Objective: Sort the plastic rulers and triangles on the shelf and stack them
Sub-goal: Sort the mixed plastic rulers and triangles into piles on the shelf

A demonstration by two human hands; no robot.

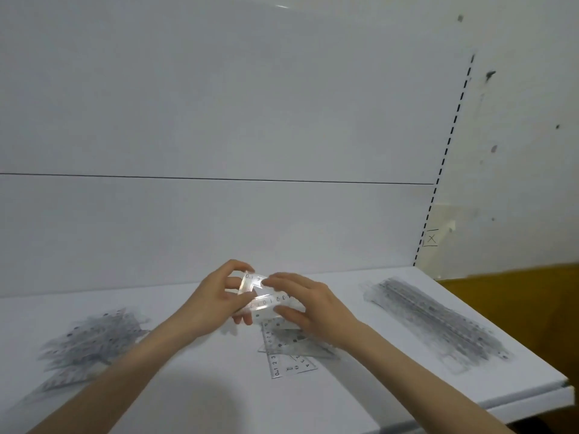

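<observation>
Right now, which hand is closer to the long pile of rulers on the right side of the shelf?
The right hand. It holds clear plastic pieces at the shelf's middle, with the long ruler pile off to its right. The left hand is farther away, on the other side of the right hand.

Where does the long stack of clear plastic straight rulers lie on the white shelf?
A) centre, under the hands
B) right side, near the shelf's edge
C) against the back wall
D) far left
B: the long stack of clear plastic straight rulers lies diagonally on the right of the white shelf, while the heap of clear plastic triangles sits on the left.
</observation>
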